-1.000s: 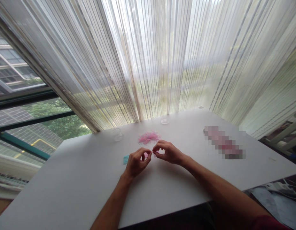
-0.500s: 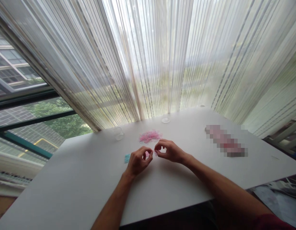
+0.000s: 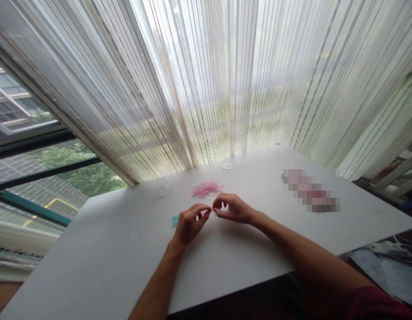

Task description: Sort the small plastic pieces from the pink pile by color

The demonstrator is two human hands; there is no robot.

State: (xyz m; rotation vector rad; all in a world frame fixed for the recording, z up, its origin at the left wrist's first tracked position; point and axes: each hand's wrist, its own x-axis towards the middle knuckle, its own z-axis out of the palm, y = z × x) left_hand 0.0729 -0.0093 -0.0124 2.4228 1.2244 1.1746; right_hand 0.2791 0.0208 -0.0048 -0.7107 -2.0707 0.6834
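My left hand (image 3: 190, 223) and my right hand (image 3: 234, 209) meet fingertip to fingertip above the white table (image 3: 222, 262). Each is closed in a pinch of thumb and forefinger. Whatever sits between the fingertips is too small to make out. Just beyond them lies a loose pile of thin pink strands (image 3: 207, 189). A flat light-blue piece (image 3: 175, 221) shows at the left hand's outer side, partly covered by that hand. Some pink material on the table is mostly hidden behind the fingers.
Near the table's back edge stand a clear round dish (image 3: 228, 165) and another clear container (image 3: 164, 190). A blurred-out pinkish object (image 3: 309, 191) lies to the right. String curtains (image 3: 206, 89) hang along the far edge. Cables (image 3: 394, 249) lie beyond the right front edge.
The fingertips drew slightly apart half a second ago and are together again now. The view shifts a little; the things on the table stay in place.
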